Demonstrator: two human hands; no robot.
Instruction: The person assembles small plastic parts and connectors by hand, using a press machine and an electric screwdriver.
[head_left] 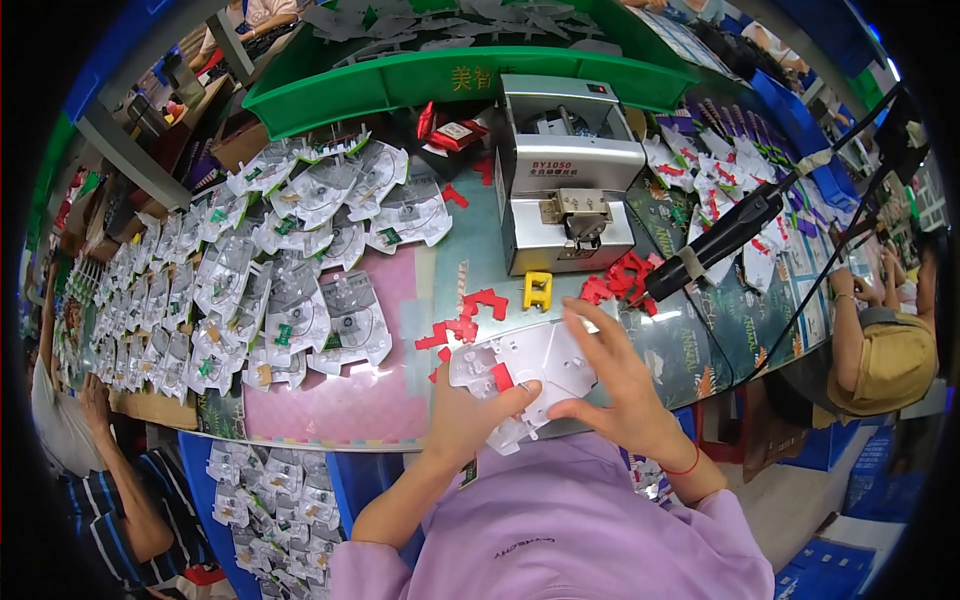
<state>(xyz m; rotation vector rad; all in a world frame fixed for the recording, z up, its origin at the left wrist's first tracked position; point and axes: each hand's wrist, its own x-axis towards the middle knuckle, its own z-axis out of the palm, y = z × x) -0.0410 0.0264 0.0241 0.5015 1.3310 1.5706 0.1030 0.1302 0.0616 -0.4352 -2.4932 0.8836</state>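
A white moulded plastic shell (545, 360) is held tilted in front of my body, over the table's near edge. My left hand (465, 405) is closed on its left side, thumb pressed over the face beside a small red plastic piece (502, 377) set on the shell. At the shell's right edge is my right hand (625, 385), fingers and thumb spread apart; whether the fingertips touch the shell I cannot tell. Loose red plastic pieces (487, 304) lie just beyond the shell, and a yellow block (537, 291) stands behind it.
Behind stands a grey screw-feeding machine (572, 170), with a black electric screwdriver (715, 245) hanging at right. Rows of grey-white shells (350, 320) cover the left side. A green bin (400, 92) stands at the back. Red-fitted shells (760, 255) lie far right. Other people sit nearby.
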